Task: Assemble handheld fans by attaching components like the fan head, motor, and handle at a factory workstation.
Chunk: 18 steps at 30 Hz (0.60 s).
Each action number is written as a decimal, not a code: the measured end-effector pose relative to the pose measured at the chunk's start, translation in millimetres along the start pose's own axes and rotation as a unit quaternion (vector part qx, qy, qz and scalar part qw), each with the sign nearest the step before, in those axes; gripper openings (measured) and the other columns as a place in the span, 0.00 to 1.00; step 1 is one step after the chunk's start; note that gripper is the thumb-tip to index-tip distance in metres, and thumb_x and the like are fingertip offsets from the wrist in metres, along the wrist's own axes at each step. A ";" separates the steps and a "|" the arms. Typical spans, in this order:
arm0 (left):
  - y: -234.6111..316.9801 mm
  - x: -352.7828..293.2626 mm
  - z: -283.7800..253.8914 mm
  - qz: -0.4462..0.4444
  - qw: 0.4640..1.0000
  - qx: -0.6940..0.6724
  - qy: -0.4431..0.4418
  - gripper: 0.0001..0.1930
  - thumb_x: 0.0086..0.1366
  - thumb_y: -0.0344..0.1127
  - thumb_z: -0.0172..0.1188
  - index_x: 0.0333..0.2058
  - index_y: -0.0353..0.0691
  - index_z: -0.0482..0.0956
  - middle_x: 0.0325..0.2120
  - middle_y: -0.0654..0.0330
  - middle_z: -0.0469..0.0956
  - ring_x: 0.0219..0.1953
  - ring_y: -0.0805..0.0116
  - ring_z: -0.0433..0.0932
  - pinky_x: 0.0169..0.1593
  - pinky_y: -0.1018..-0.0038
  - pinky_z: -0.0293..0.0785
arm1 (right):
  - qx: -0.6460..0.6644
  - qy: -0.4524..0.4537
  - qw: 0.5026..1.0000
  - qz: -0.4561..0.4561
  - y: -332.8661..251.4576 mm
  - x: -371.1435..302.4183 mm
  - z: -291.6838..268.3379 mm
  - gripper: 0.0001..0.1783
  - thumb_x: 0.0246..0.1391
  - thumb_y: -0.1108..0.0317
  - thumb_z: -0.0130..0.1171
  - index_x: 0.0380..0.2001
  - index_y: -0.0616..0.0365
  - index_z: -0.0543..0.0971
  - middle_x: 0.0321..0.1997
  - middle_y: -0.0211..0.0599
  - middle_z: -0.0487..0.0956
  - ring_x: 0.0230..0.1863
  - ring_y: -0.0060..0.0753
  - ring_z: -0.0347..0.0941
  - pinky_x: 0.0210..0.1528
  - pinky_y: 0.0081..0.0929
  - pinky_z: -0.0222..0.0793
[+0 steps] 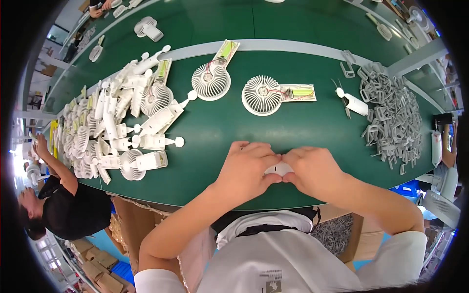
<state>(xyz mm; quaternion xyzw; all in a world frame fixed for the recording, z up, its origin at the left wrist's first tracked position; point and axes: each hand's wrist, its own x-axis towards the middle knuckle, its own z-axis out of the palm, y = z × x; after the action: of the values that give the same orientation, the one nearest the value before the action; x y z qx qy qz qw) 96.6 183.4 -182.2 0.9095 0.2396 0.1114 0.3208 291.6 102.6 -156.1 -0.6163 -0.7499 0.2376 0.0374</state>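
Observation:
Near the front edge of the green table, my left hand (248, 168) and my right hand (312, 171) come together around a small white plastic part (277, 169). Fingers and thumbs of both hands press on it, and only a strip with a dark slot shows between them; its full shape is hidden. Beyond my hands lies an open handheld fan (262, 95), its handle pointing right with a green battery and red wires exposed. A second open fan (210, 82) lies farther left. A white handle-shaped piece (355, 104) with thin wires rests to the right.
At the left is a heap of white fan parts (117, 112). A pile of grey plastic loops (391, 112) covers the right side. A raised grey strip (283, 46) crosses behind. A co-worker in black (73, 207) stands at the left, and a carton of grey pieces (337, 234) is below.

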 end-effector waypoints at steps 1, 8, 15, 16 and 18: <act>-0.2 -2.2 3.4 0.017 0.999 0.016 0.025 0.19 0.51 0.40 0.75 0.43 0.46 0.85 0.43 0.66 0.83 0.55 0.62 0.78 0.58 0.60 0.67 | -0.006 0.007 1.000 -0.001 1.6 0.0 -1.7 0.20 0.43 0.64 0.73 0.41 0.59 0.82 0.39 0.36 0.83 0.38 0.45 0.80 0.41 0.38 0.77; 3.3 6.0 -0.3 0.016 0.999 0.028 0.021 0.20 0.51 0.39 0.75 0.44 0.48 0.84 0.42 0.64 0.83 0.51 0.61 0.78 0.57 0.58 0.68 | 0.189 -0.110 0.974 0.061 22.9 16.6 -20.4 0.20 0.41 0.65 0.75 0.38 0.59 0.82 0.41 0.42 0.82 0.46 0.48 0.78 0.47 0.42 0.74; 13.9 7.8 -0.1 -0.046 0.998 0.035 -0.009 0.21 0.50 0.37 0.75 0.45 0.49 0.85 0.41 0.67 0.83 0.48 0.65 0.79 0.57 0.57 0.67 | 0.132 -0.011 0.991 -0.006 18.4 6.7 -7.7 0.19 0.44 0.66 0.73 0.39 0.58 0.80 0.39 0.41 0.80 0.47 0.48 0.75 0.49 0.41 0.72; 11.4 6.0 0.1 -0.038 0.999 0.022 -0.010 0.21 0.50 0.38 0.75 0.44 0.48 0.85 0.40 0.66 0.83 0.49 0.63 0.78 0.58 0.57 0.67 | 0.146 -0.010 0.989 0.005 15.5 6.5 -7.7 0.19 0.44 0.66 0.73 0.40 0.58 0.80 0.39 0.40 0.79 0.47 0.48 0.75 0.49 0.41 0.72; 5.5 3.2 -2.6 -0.030 0.999 0.011 -0.009 0.21 0.50 0.38 0.76 0.44 0.48 0.85 0.40 0.66 0.83 0.51 0.62 0.78 0.58 0.56 0.67 | 0.138 -0.011 0.990 0.012 13.8 6.3 -7.4 0.19 0.44 0.66 0.73 0.40 0.58 0.80 0.39 0.40 0.79 0.47 0.48 0.75 0.49 0.40 0.73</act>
<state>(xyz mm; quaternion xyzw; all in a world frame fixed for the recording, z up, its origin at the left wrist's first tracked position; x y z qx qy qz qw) 100.5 182.7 -176.5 0.9063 0.2651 0.0908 0.3163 305.2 112.6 -156.6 -0.6114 -0.7029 0.3461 0.1107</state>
